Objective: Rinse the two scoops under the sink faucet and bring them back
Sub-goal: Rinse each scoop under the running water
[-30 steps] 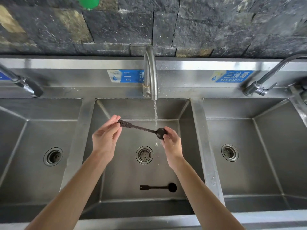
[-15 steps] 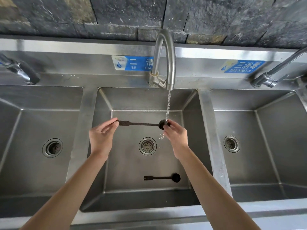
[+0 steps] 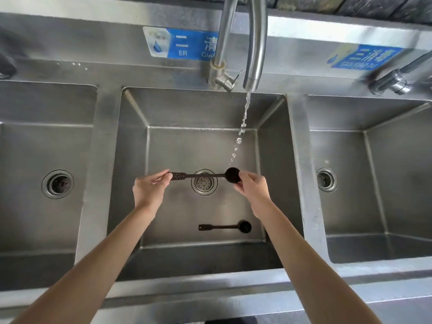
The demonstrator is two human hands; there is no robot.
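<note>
Both hands hold one dark scoop (image 3: 205, 176) flat over the middle sink (image 3: 131, 160). The left hand (image 3: 149, 190) pinches the handle end. The right hand (image 3: 253, 190) holds the round cup end, right under the thin water from the tap (image 3: 254, 43). The other scoop (image 3: 224, 227) lies on the sink floor, near the front.

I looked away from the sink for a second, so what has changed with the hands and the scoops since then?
The held scoop went from tilted to level, its bowl at the foot of the water stream. The camera view tipped further down. Unchanged: the left hand pinches the handle end, the right hand holds the bowl, the second scoop lies on the basin floor, and water runs.
</note>
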